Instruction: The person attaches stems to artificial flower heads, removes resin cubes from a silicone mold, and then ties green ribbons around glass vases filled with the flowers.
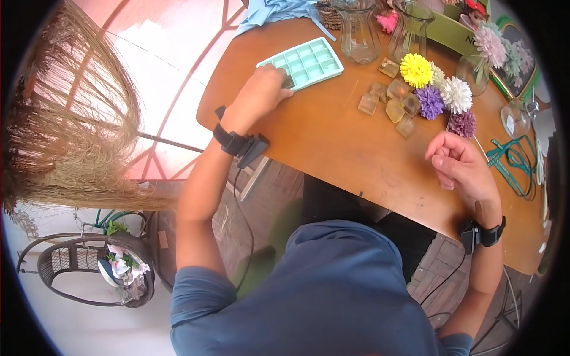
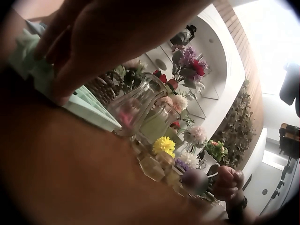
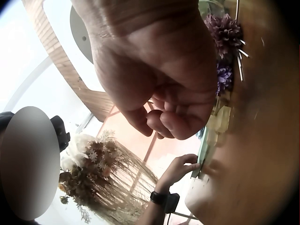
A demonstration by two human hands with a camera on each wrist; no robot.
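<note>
A mint-green ice cube tray point(image 1: 314, 62) with square compartments lies on the wooden table. My left hand point(image 1: 261, 89) grips its left end, the fingers over the top and the thumb at the near edge. In the left wrist view, the tray point(image 2: 96, 112) shows beneath the fingers, which hide its corner. Something darker shows in a compartment beside the fingers. My right hand point(image 1: 460, 163) hovers over the table's right part, fingers loosely curled and holding nothing. Several translucent amber cubes point(image 1: 395, 111) lie between the hands. Artificial flowers, including a yellow one point(image 1: 416, 70), lie beyond them.
Two glass vases point(image 1: 358, 35) stand at the back, near a green planter box point(image 1: 445, 32). Light blue cloth point(image 1: 276, 13) is bunched at the far left edge. Green cord point(image 1: 516, 166) lies at the right. Dried grass point(image 1: 89, 118) hangs left of the table.
</note>
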